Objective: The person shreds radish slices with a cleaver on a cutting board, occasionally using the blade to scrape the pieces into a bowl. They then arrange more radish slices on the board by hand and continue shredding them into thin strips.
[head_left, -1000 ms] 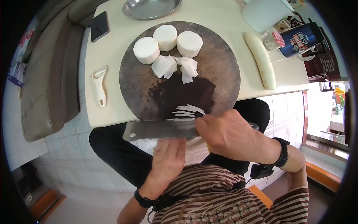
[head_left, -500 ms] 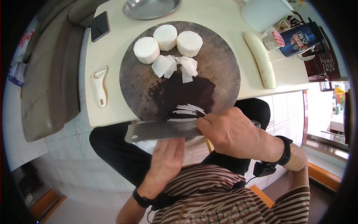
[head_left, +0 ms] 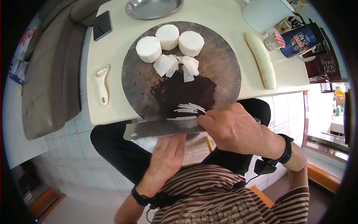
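My right hand (head_left: 236, 130) is closed around the grip of a wide cleaver (head_left: 160, 129). The blade reaches leftward across the near edge of a round, dark cutting board (head_left: 223, 71). Below the blade, my left hand (head_left: 167, 158) has its fingers pressed together; the cleaver hides the fingertips and whatever they press on. Thin white radish strips (head_left: 189, 108) lie just beyond the blade on a wet patch. Farther back are overlapping radish slices (head_left: 166, 65) and three thick, peeled radish chunks (head_left: 167, 36).
A peeler (head_left: 101, 84) and a phone (head_left: 102, 26) lie left of the board. A metal dish (head_left: 153, 8) stands behind it. To the right are a whole white radish (head_left: 261, 61), a jar (head_left: 275, 40), a blue tumbler (head_left: 302, 39) and a white bucket (head_left: 264, 15).
The cleaver has shifted slightly, its blade tip a little farther left relative to the board. Both hands keep nearly the same places. The whole view has moved slightly.
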Tool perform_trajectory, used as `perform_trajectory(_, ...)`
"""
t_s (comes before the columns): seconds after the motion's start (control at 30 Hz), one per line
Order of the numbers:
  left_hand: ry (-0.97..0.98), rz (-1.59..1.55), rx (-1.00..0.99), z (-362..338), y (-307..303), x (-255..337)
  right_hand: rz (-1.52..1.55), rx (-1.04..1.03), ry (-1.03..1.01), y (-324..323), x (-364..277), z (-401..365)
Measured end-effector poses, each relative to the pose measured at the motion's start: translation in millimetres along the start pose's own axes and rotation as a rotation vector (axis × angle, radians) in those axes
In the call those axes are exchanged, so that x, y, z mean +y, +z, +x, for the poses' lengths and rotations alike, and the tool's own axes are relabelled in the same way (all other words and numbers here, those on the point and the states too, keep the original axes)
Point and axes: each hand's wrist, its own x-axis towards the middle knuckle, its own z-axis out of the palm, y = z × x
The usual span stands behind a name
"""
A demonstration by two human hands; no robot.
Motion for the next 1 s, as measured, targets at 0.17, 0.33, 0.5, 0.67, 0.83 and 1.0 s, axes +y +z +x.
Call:
perform_trajectory(0.17,0.007,-0.004,0.014,1.8,-1.1,-0.6,0.000,-0.070,-0.006,-4.1,5.9,4.4)
perform_trajectory(0.33,0.002,-0.012,0.017,5.9,-1.2,0.3,0.064,-0.031,-0.040,0.9,3.6,17.1)
perform_trajectory(0.5,-0.001,0.007,0.031,11.5,-4.7,2.2,0.089,0.011,-0.004,2.0,13.4,16.2)
perform_trajectory(0.67,0.026,0.035,0.018,2.7,-1.3,-0.4,0.089,-0.008,0.006,-6.9,8.1,2.5)
perform_trajectory(0.83,0.018,0.036,0.011,-0.6,0.5,-1.6,0.054,-0.030,-0.023,-5.6,13.6,0.9)
perform_trajectory(1.0,0.008,0.041,-0.029,-0.9,-0.5,-1.1,0.074,-0.033,-0.076,-5.3,15.5,5.5)
